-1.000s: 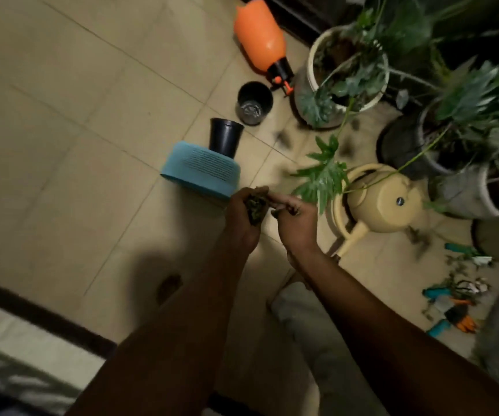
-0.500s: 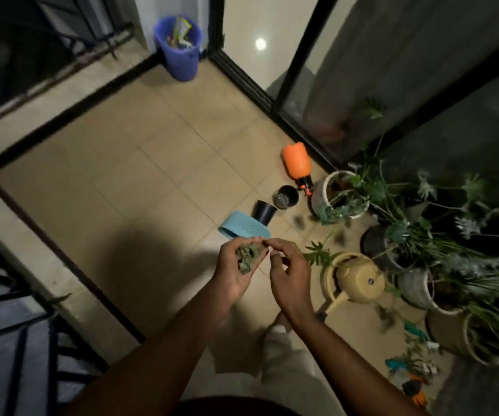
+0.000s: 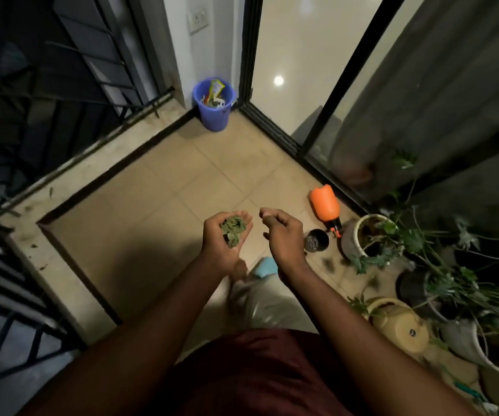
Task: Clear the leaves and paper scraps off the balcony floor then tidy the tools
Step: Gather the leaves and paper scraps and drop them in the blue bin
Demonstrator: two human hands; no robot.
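Observation:
My left hand (image 3: 222, 244) is cupped palm up at chest height and holds a small pile of green leaves (image 3: 232, 231). My right hand (image 3: 282, 234) hangs just to its right, fingers loosely curled, holding nothing. A blue bin (image 3: 213, 105) with scraps inside stands in the far corner of the balcony floor (image 3: 158, 205). A few leaf bits lie on the ledge at the left.
An orange sprayer (image 3: 325, 205) lies near the sliding door. A black pot (image 3: 316, 241), a blue object (image 3: 264, 267), a yellow watering can (image 3: 399, 325) and several potted plants (image 3: 371, 235) crowd the right side. Railings (image 3: 17, 145) run along the left.
The view rose from the floor to take in the whole balcony. My hands drew apart; the right hand let go of the leaves, which now rest in the left palm.

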